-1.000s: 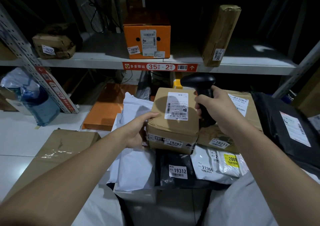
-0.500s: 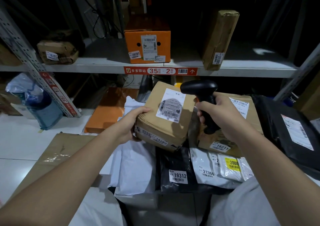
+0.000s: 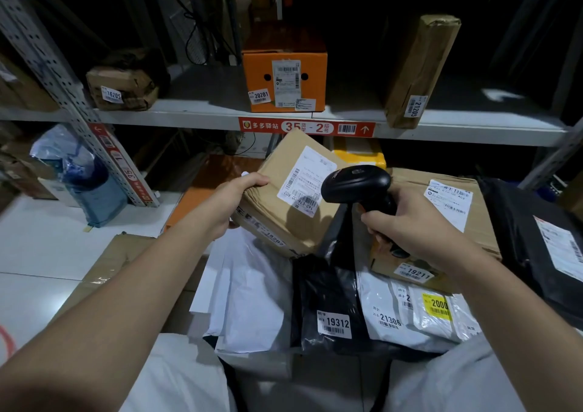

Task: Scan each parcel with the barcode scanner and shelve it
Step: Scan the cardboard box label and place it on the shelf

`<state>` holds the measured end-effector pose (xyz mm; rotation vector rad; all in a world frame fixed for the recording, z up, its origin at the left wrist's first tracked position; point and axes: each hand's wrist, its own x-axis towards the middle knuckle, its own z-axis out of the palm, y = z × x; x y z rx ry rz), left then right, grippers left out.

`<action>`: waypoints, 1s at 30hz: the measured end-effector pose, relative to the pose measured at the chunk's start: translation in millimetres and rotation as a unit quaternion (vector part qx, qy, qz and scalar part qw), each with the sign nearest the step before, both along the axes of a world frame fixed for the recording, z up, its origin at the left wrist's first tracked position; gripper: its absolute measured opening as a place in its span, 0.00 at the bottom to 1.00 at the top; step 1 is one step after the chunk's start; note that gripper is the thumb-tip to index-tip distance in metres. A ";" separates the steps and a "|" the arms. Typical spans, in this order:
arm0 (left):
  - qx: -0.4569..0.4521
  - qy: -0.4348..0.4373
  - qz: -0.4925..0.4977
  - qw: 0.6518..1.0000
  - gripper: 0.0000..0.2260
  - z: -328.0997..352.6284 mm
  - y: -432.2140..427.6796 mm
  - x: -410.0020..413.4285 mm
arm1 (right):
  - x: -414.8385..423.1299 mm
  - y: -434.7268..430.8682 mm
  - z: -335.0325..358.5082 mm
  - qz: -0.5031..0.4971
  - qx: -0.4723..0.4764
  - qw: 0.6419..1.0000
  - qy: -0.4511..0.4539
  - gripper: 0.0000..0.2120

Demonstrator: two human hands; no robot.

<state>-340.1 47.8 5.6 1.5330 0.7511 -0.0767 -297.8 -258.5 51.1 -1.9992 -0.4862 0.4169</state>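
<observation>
My left hand [image 3: 233,200] grips the left edge of a brown cardboard parcel [image 3: 280,209] with a white shipping label, held tilted above the parcel pile. My right hand [image 3: 410,222] holds the black barcode scanner [image 3: 356,184] by its handle, its head just right of the parcel's label. Below lie a black bag marked 19312 [image 3: 328,304], a white bag marked 21306 [image 3: 397,317] and a brown box marked 19211 [image 3: 454,222]. The grey shelf [image 3: 195,115] with the red 35-2 tag runs just behind the raised parcel.
On the shelf stand an orange box 20201 [image 3: 284,80], a small brown parcel 16205 [image 3: 123,86] and a tall brown parcel 21205 [image 3: 416,70]. A perforated upright [image 3: 63,73] slants at the left. Flat cardboard [image 3: 104,272] lies on the white floor; a black bag [image 3: 536,247] sits far right.
My left hand has lifted the brown parcel off the pile and tilted it up toward the shelf edge. The scanner has stayed beside the label.
</observation>
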 end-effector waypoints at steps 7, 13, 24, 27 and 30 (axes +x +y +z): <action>0.021 0.015 -0.015 1.000 0.13 -3.5 -5.5 -3.0 | -0.1 1.1 -1.7 0.000 -0.015 1.000 -0.004 0.07; 0.024 0.012 -0.013 1.000 0.20 -3.0 -5.3 -3.0 | 0.7 0.3 -1.1 -0.002 -0.019 1.000 -0.005 0.07; 0.027 0.014 -0.016 0.999 0.20 -2.4 -6.3 -2.8 | -1.6 0.2 -0.2 0.008 -0.034 0.999 -0.006 0.06; 0.028 0.015 -0.018 0.999 0.23 -3.4 -6.1 -2.5 | -2.8 0.6 0.5 0.010 -0.038 0.999 -0.007 0.07; 0.025 0.012 -0.016 1.000 0.25 -5.3 -5.6 -2.1 | -3.0 1.2 0.6 0.011 -0.042 0.999 -0.014 0.06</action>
